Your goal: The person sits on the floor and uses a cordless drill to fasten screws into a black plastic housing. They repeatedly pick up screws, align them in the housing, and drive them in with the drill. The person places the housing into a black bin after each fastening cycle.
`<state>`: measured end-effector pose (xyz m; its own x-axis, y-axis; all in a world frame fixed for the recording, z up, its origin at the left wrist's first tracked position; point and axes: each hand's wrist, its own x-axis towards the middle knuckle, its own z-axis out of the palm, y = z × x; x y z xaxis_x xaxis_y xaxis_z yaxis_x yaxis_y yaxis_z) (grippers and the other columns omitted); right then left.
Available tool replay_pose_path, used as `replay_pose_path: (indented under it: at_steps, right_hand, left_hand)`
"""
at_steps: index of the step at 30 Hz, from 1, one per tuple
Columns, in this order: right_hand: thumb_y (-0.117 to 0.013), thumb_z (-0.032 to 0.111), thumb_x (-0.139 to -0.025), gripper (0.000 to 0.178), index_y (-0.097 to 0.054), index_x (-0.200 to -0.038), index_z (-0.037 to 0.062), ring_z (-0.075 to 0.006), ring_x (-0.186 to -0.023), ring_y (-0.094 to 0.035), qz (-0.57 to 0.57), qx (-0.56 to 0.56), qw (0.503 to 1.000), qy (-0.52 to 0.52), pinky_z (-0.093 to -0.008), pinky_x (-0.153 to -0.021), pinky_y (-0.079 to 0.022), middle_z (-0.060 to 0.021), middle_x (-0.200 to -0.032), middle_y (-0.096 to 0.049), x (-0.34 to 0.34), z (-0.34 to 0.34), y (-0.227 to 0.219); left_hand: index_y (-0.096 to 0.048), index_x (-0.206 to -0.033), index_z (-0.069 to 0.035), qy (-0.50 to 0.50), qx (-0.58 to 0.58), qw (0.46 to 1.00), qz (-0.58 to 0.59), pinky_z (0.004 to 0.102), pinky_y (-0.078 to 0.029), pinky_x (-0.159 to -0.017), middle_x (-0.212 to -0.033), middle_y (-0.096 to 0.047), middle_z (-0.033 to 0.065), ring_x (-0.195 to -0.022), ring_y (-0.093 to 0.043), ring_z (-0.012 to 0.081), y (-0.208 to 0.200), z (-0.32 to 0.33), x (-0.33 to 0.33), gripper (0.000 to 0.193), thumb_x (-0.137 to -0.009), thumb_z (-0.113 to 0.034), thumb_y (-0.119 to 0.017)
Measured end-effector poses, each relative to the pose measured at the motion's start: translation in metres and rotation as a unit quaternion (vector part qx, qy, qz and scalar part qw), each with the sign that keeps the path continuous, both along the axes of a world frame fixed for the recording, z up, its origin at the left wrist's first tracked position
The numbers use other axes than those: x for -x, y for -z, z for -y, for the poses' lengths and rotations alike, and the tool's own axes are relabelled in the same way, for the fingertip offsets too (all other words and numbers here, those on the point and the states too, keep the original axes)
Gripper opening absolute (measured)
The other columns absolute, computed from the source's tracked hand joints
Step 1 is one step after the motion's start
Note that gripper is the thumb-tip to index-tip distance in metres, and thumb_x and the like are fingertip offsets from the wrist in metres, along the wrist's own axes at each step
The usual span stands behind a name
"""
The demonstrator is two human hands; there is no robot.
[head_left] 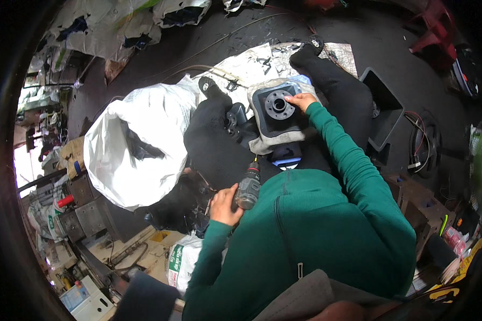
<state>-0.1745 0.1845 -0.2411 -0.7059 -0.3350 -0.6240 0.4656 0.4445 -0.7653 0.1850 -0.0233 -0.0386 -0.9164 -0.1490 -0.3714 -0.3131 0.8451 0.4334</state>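
My left hand (226,205) is wrapped round the grip of a grey and black cordless drill (248,188), held low by my left thigh with its bit toward the work. My right hand (302,101) pinches the right rim of a grey round flange (277,109) with a raised centre collar and several holes. Under the flange is a dark square plate (266,125), which rests on a cloth-padded support (270,143) between my legs. The drill's bit is apart from the flange.
A large white sack (104,155) stands open on my left, dark pieces inside. A dark grey bin (386,107) lies to the right of my leg. White sheeting (246,64) with black scraps spreads ahead. Wires (419,134) lie at the right; a red chair (436,35) stands far right.
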Motion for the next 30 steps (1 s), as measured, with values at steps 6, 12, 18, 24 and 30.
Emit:
replay_pose_path:
  at_steps: [6,12,18,24,30]
  right_hand:
    - [-0.074,0.061,-0.068,0.059,-0.072,-0.088,0.0051,-0.0145,-0.069,-0.060,-0.087,-0.051,0.992,-0.082,-0.0288,-0.067,-0.048,-0.0072,-0.078,-0.068,0.011,0.004,0.000]
    - [-0.047,0.002,-0.092,0.043,-0.044,-0.135,0.0043,-0.0223,-0.099,-0.061,0.239,0.373,0.881,0.164,-0.0391,-0.089,-0.053,-0.0068,-0.106,-0.061,-0.018,-0.044,-0.052]
    - [-0.046,-0.004,-0.091,0.045,-0.040,-0.136,0.0001,-0.0235,-0.123,-0.050,0.299,0.554,0.731,0.264,-0.0431,-0.107,-0.040,-0.0084,-0.118,-0.056,-0.074,-0.027,-0.106]
    - [-0.045,-0.005,-0.091,0.043,-0.043,-0.134,0.0015,-0.0231,-0.124,-0.049,0.313,0.547,0.712,0.309,-0.0398,-0.107,-0.041,-0.0070,-0.120,-0.054,-0.074,-0.027,-0.127]
    - [-0.045,-0.003,-0.092,0.042,-0.042,-0.134,0.0024,-0.0219,-0.122,-0.051,0.326,0.558,0.704,0.294,-0.0386,-0.105,-0.043,-0.0077,-0.120,-0.054,-0.078,-0.021,-0.127]
  left_hand:
    - [-0.040,-0.141,-0.022,-0.060,0.037,0.997,-0.020,0.0382,-0.049,-0.079,-0.104,-0.058,0.0075,-0.094,-0.059,0.0298,0.021,-0.016,0.021,0.077,-0.070,-0.007,-0.065]
    - [-0.035,-0.141,-0.001,-0.099,-0.272,0.954,-0.082,0.0288,-0.044,-0.097,-0.120,-0.060,0.0105,-0.109,-0.059,0.0149,-0.044,0.005,0.075,0.081,-0.069,-0.002,-0.072]
    - [-0.054,-0.123,-0.008,0.082,-0.119,0.979,-0.142,0.0340,-0.047,-0.094,-0.123,-0.057,0.0120,-0.109,-0.059,0.0256,-0.063,-0.021,0.142,0.060,-0.067,-0.006,-0.074]
    - [-0.060,-0.112,-0.008,0.082,-0.100,0.977,-0.171,0.0355,-0.048,-0.094,-0.123,-0.057,0.0137,-0.110,-0.058,0.0277,-0.060,-0.044,0.159,0.042,-0.071,-0.007,-0.070]
    - [-0.061,-0.111,-0.008,0.075,-0.077,0.981,-0.159,0.0364,-0.048,-0.093,-0.124,-0.056,0.0142,-0.111,-0.057,0.0283,-0.060,-0.044,0.162,0.042,-0.070,-0.006,-0.070]
